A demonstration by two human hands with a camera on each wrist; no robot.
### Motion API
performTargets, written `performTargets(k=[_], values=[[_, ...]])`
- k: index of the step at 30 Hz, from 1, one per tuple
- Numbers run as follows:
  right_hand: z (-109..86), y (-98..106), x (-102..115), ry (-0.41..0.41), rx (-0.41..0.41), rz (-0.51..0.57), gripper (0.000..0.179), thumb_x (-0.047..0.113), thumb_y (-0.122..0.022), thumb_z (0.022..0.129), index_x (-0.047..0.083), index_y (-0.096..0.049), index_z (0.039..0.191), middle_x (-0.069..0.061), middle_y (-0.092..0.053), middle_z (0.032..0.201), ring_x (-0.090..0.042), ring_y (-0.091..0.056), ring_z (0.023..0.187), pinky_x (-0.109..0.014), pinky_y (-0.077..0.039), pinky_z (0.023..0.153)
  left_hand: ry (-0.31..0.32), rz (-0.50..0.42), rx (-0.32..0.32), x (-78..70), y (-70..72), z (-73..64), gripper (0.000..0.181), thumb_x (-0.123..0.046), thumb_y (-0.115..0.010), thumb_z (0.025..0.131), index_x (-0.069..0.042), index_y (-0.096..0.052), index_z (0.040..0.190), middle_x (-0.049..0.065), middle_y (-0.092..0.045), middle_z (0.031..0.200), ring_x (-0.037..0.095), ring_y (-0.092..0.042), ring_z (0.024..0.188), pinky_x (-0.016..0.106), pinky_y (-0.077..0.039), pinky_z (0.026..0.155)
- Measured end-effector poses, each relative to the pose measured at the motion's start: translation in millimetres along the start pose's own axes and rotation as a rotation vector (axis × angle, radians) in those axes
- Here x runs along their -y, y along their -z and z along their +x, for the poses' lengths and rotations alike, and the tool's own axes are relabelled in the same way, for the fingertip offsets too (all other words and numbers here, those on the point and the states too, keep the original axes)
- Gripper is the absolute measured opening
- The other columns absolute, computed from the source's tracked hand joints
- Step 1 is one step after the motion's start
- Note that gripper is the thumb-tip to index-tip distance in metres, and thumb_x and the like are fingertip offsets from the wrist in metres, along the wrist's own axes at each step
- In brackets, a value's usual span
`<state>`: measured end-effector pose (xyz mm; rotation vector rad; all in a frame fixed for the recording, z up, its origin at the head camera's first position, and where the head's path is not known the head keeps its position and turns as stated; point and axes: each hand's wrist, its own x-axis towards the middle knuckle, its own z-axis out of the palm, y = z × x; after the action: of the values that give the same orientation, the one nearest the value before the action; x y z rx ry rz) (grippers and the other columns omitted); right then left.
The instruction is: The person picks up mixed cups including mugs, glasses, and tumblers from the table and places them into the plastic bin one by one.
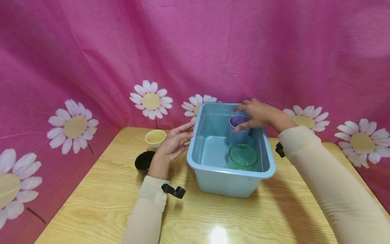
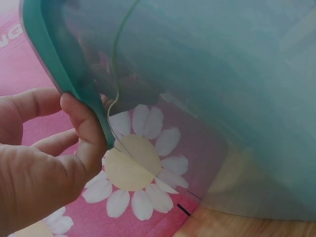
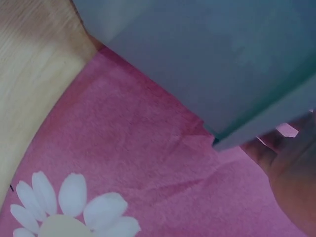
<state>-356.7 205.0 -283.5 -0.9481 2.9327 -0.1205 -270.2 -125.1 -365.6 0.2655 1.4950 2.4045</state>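
A light blue plastic basin (image 1: 213, 169) stands on the table. Inside, along its right side, a purple cup (image 1: 234, 127), a translucent blue cup (image 1: 236, 139) and a clear green cup (image 1: 243, 159) stand in a row. My right hand (image 1: 259, 113) reaches over the right rim with spread fingers, its thumb at the purple cup's rim. The basin wall hides most of that hand in the right wrist view. My left hand (image 1: 174, 144) is at the left rim, thumb touching its outer side, fingers loosely extended. The left wrist view shows this thumb (image 2: 81, 116) close up.
Left of the basin, a yellow cup (image 1: 154, 138) and a black cup (image 1: 143, 163) stand on the wooden table (image 1: 103, 200); the left forearm passes beside the black one. A pink curtain (image 1: 213, 51) with daisies hangs right behind the table.
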Motion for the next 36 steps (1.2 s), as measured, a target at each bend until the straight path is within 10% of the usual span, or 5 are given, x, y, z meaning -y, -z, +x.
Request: performTargets(k=[36], values=[[-78.1, 27.3, -3.1, -0.033, -0.27, 0.116, 0.069, 0.047, -0.068, 0.097, 0.01, -0.048, 0.152, -0.019, -0.05, 0.148, -0.043, -0.045, 0.137, -0.067, -0.039, 0.108, 0.002, -0.001, 0.002, -1.8, -1.5, -3.2, 0.057, 0.004, -0.053, 0.1, -0.004, -0.042, 0.155, 0.018, -0.045, 0.155, 0.015, -0.066, 0.095, 0.032, -0.06, 0.079]])
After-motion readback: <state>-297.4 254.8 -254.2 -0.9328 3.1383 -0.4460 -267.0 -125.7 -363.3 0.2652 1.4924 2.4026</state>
